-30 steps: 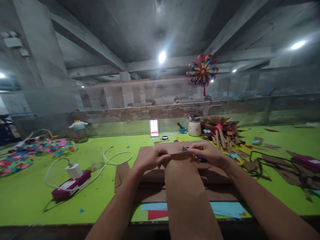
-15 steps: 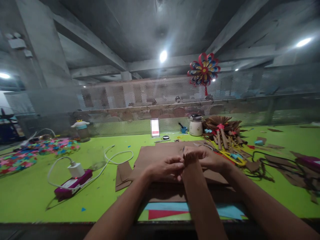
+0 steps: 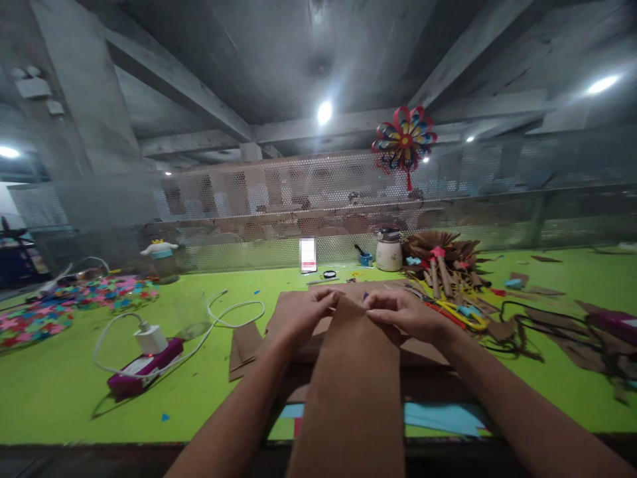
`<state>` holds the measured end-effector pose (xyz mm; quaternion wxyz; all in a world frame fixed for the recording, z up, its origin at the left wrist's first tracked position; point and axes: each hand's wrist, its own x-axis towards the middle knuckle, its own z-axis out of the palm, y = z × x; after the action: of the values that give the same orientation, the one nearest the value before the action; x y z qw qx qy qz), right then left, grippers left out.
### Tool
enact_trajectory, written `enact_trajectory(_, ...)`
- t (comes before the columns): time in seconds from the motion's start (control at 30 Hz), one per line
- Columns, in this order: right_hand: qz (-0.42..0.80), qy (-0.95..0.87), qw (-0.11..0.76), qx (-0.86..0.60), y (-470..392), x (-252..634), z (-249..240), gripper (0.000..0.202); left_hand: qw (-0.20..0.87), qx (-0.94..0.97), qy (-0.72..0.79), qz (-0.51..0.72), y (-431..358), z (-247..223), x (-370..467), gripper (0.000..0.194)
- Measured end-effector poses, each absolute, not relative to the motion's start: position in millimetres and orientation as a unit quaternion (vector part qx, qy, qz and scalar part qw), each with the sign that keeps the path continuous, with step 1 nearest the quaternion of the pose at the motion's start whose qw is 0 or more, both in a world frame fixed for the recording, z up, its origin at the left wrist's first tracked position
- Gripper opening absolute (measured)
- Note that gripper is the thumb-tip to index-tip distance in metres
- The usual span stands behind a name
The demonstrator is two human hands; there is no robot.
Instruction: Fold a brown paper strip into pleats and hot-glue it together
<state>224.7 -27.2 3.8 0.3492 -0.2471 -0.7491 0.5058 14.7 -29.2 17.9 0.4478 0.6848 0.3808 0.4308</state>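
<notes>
As we look across the lime-green table (image 3: 50, 398) from its left end, we first meet a spread of coloured paper stars (image 3: 99, 295). Next to these we have a purple power strip (image 3: 122, 384) with a white charger (image 3: 150, 340) plugged in, and a white cable (image 3: 243, 303) looping beside it. Behind stands a drinking bottle (image 3: 162, 264) with a crowned top, and nearer us a clear jar (image 3: 192, 325).

Further right we find a folded brown piece (image 3: 243, 348), then our left hand (image 3: 308, 313), its fingers pinching the far left corner of a brown paper strip (image 3: 353, 385). The strip is in the middle, raised over flat brown sheets (image 3: 428, 352) and running down towards us past the table's near edge. Our right hand (image 3: 405, 312) has thumb and fingers pinching the strip's far right corner.

Beyond our hands we see a white flask (image 3: 389, 255) with a dark lid; to its right, a brown paper bundle (image 3: 438, 252) bearing a red star. Farther right lie a black cord (image 3: 545, 320) and brown scraps (image 3: 562, 342).
</notes>
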Motion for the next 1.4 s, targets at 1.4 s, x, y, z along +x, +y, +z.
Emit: enact_trajectory(1.4,0.279,-0.85,0.323,-0.308,-8,227,-6,0.026,0.102,0.901,0.355,0.23,-31,4,19,0.02)
